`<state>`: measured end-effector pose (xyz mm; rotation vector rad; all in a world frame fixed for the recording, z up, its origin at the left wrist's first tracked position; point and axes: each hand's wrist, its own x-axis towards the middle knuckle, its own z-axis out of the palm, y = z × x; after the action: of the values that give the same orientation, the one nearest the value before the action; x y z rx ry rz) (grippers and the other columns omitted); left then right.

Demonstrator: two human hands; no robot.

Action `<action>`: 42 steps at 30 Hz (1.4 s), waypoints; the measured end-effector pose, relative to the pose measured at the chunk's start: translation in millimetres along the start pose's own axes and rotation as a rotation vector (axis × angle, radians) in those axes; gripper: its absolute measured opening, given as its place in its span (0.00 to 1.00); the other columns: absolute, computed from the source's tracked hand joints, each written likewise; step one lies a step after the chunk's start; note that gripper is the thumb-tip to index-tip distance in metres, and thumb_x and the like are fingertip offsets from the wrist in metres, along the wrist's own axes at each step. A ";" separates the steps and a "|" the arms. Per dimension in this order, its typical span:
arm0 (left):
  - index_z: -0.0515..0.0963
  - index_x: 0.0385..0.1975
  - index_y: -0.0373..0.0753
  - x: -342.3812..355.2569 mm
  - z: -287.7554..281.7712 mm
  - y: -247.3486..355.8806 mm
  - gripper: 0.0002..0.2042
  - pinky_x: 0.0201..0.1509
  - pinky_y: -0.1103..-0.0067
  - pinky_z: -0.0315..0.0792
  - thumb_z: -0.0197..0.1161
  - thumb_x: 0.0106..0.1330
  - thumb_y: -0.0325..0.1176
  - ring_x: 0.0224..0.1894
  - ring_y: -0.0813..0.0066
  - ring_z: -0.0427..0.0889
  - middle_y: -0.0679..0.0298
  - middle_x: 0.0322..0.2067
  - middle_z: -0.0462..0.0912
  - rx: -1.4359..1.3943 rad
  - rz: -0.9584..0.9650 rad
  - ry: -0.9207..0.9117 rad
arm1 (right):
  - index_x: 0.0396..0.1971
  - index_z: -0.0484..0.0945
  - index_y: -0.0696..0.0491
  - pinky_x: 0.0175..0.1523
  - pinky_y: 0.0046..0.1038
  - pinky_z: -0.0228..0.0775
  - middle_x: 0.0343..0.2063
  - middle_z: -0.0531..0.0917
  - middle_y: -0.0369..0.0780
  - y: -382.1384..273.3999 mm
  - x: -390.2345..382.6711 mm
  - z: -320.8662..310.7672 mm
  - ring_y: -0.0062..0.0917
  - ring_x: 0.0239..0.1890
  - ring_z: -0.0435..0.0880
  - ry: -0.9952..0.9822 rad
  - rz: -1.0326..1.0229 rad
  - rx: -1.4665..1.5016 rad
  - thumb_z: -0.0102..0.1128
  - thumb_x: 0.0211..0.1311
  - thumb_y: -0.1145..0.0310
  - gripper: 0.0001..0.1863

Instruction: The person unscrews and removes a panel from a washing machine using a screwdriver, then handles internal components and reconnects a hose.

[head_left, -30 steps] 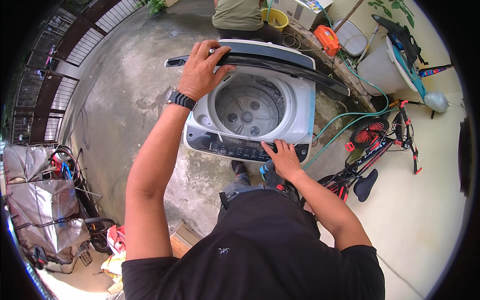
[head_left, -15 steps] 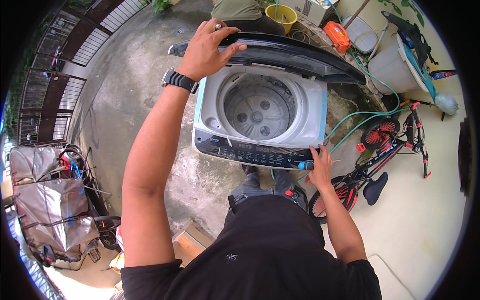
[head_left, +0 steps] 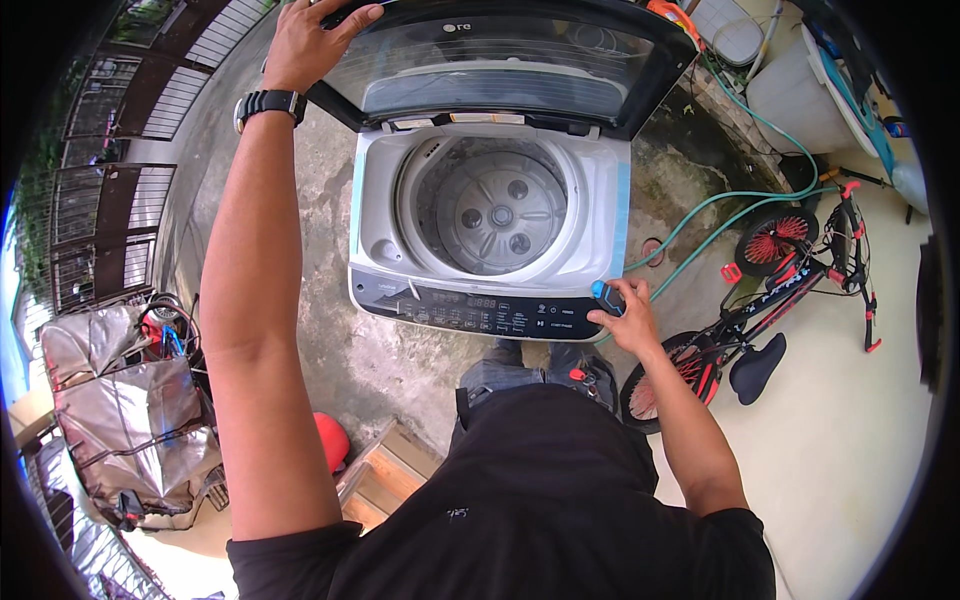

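A top-loading washing machine (head_left: 370, 230) stands before me, its drum (head_left: 500, 215) uncovered. My left hand (head_left: 310, 45) grips the upper left corner of its dark glass lid (head_left: 500, 65), which is tilted up at the back. Some of those fingers are cut off by the picture's top edge. At the right end of the black control panel (head_left: 450, 308), my right hand (head_left: 630, 318) is closed around a screwdriver (head_left: 605, 294) with a blue and black handle. Its shaft is hidden now; half a second ago a thin shaft showed.
To the right, a black and red bicycle (head_left: 760, 300) lies near a green hose (head_left: 720, 205). A grey tub (head_left: 800, 100) stands at the far right. Silver-covered goods (head_left: 130, 410) sit at the left, below a metal gate (head_left: 105, 200). A wooden crate (head_left: 390, 465) is beside me.
The lid has swung up further, showing more of its underside, and my left hand rose with it. My right hand turned the screwdriver, so its handle points up. The person behind the machine is out of view.
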<state>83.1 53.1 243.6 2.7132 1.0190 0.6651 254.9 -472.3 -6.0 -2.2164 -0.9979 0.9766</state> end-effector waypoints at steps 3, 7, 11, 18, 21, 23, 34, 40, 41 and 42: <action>0.85 0.56 0.39 5.7 10.3 3.2 0.26 0.57 0.67 0.79 0.75 0.65 0.51 0.49 0.57 0.84 0.52 0.46 0.82 -0.010 -0.038 0.019 | 0.58 0.76 0.49 0.61 0.40 0.75 0.58 0.68 0.47 17.3 2.4 10.3 0.44 0.58 0.77 0.017 -0.010 0.065 0.85 0.49 0.54 0.38; 0.84 0.58 0.42 7.4 16.7 -12.7 0.29 0.58 0.66 0.78 0.75 0.63 0.55 0.52 0.57 0.83 0.54 0.54 0.81 0.033 -0.040 0.086 | 0.58 0.74 0.49 0.62 0.41 0.73 0.57 0.67 0.47 24.4 1.1 14.7 0.45 0.57 0.76 0.036 -0.085 0.068 0.84 0.50 0.53 0.38; 0.83 0.59 0.45 -18.2 14.6 -24.2 0.31 0.53 0.64 0.77 0.72 0.64 0.61 0.48 0.62 0.82 0.57 0.51 0.82 0.240 -0.033 0.371 | 0.58 0.71 0.50 0.63 0.38 0.71 0.55 0.69 0.45 24.1 1.1 10.8 0.41 0.57 0.76 0.009 -0.036 0.194 0.83 0.53 0.54 0.37; 0.84 0.57 0.33 -317.7 60.9 -103.4 0.44 0.69 0.64 0.69 0.57 0.63 0.74 0.65 0.49 0.80 0.40 0.57 0.83 0.132 -1.147 -0.322 | 0.62 0.69 0.53 0.64 0.33 0.68 0.51 0.77 0.37 65.3 9.9 4.3 0.27 0.55 0.75 -0.224 0.221 0.835 0.83 0.55 0.56 0.40; 0.84 0.55 0.31 -419.2 98.0 -107.2 0.47 0.69 0.61 0.69 0.55 0.61 0.77 0.64 0.46 0.80 0.40 0.56 0.84 0.075 -1.270 -0.546 | 0.58 0.72 0.57 0.50 0.28 0.73 0.42 0.79 0.35 61.2 21.4 -8.0 0.23 0.45 0.78 -0.377 0.282 0.831 0.85 0.54 0.56 0.38; 0.85 0.52 0.30 -384.1 120.3 -70.6 0.47 0.66 0.60 0.71 0.55 0.61 0.77 0.60 0.43 0.82 0.39 0.52 0.85 0.150 -1.222 -0.483 | 0.46 0.75 0.55 0.39 0.26 0.72 0.35 0.80 0.34 84.7 20.8 -5.7 0.20 0.36 0.79 -0.459 0.440 0.917 0.85 0.54 0.58 0.29; 0.85 0.48 0.26 -400.7 112.0 -90.2 0.41 0.59 0.61 0.73 0.56 0.67 0.70 0.53 0.43 0.85 0.38 0.45 0.87 0.003 -1.171 -0.496 | 0.33 0.75 0.52 0.31 0.23 0.63 0.26 0.75 0.30 58.9 24.3 -15.3 0.16 0.28 0.72 -0.402 0.356 0.753 0.83 0.57 0.64 0.19; 0.81 0.52 0.20 -414.8 125.1 -91.5 0.46 0.64 0.57 0.72 0.51 0.70 0.71 0.56 0.35 0.81 0.27 0.49 0.82 0.155 -1.104 -0.451 | 0.34 0.72 0.48 0.30 0.21 0.56 0.28 0.71 0.28 68.7 23.2 0.5 0.13 0.27 0.67 -0.458 0.440 1.096 0.84 0.55 0.59 0.24; 0.81 0.51 0.20 -415.4 127.0 -93.3 0.46 0.64 0.57 0.72 0.51 0.70 0.71 0.56 0.34 0.81 0.27 0.50 0.82 0.160 -1.091 -0.450 | 0.33 0.71 0.47 0.30 0.21 0.56 0.28 0.71 0.27 72.9 22.0 2.4 0.13 0.28 0.67 -0.460 0.439 1.104 0.85 0.55 0.58 0.24; 0.81 0.51 0.19 -415.7 129.3 -94.7 0.46 0.64 0.56 0.72 0.51 0.70 0.70 0.55 0.33 0.81 0.27 0.50 0.82 0.165 -1.077 -0.448 | 0.33 0.71 0.46 0.30 0.20 0.57 0.28 0.71 0.27 77.2 22.8 6.3 0.13 0.28 0.68 -0.466 0.443 1.102 0.85 0.54 0.56 0.24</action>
<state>-189.8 -149.4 -44.6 1.7929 2.1014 -0.2146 292.9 -499.3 -71.9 -1.2761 0.0062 1.7368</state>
